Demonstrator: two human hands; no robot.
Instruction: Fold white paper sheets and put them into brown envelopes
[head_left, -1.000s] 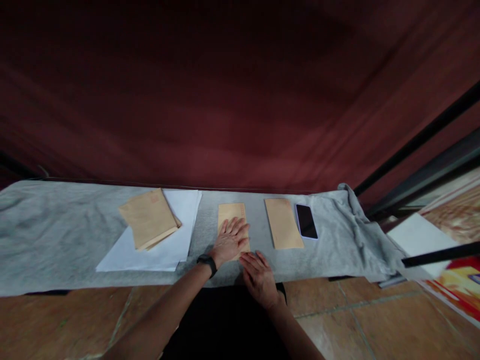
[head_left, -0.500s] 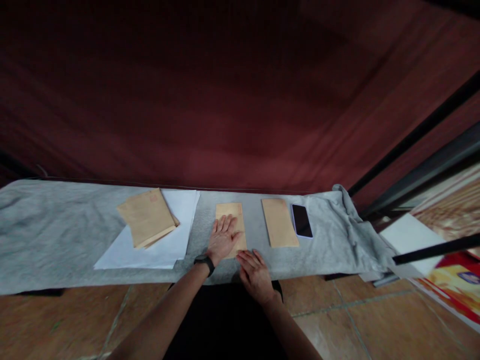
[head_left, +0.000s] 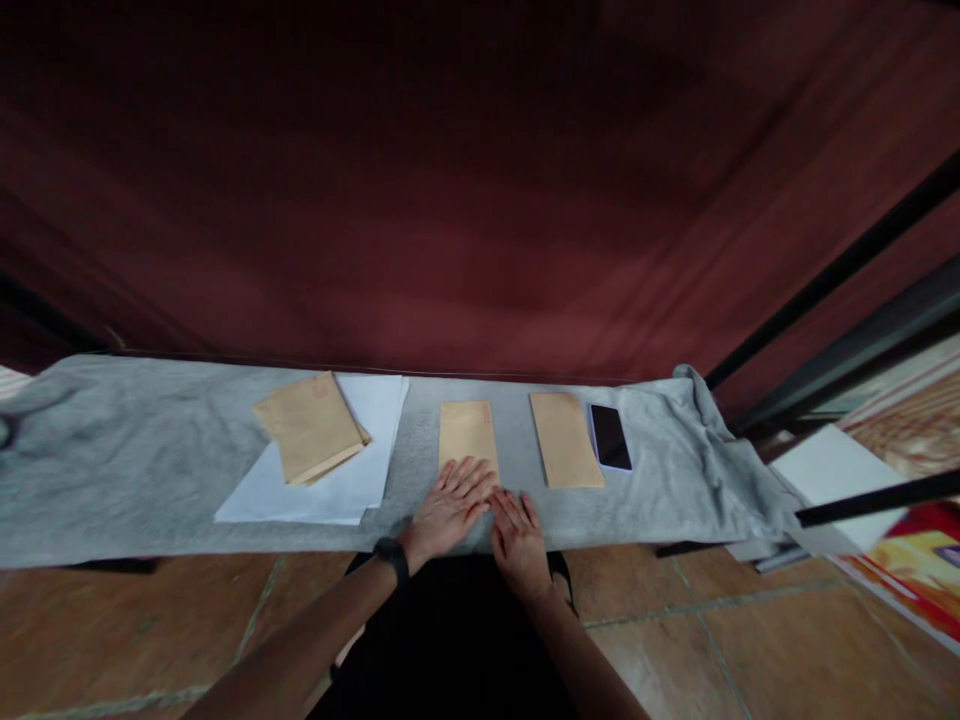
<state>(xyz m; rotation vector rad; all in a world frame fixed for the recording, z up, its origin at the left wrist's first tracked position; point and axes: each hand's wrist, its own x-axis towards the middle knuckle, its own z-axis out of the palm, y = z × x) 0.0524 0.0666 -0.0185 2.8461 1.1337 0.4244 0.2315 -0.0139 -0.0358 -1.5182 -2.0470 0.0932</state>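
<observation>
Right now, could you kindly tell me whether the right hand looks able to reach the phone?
Probably yes: the phone lies uncovered on the grey cloth, and only a flat envelope lies between it and the right hand, low enough to pass over.

Faced a dark red backdrop (head_left: 480, 250), faintly lit low down and fading nearly to black above. Looked down on rumpled grey cloth (head_left: 150, 460), spread long and narrow along the backdrop's foot. Saw pale-jointed brown floor tiles (head_left: 780, 650) below, and at right slanting black bars (head_left: 840, 270) near a white panel (head_left: 836, 465) and a red-and-yellow print (head_left: 926, 565).
</observation>
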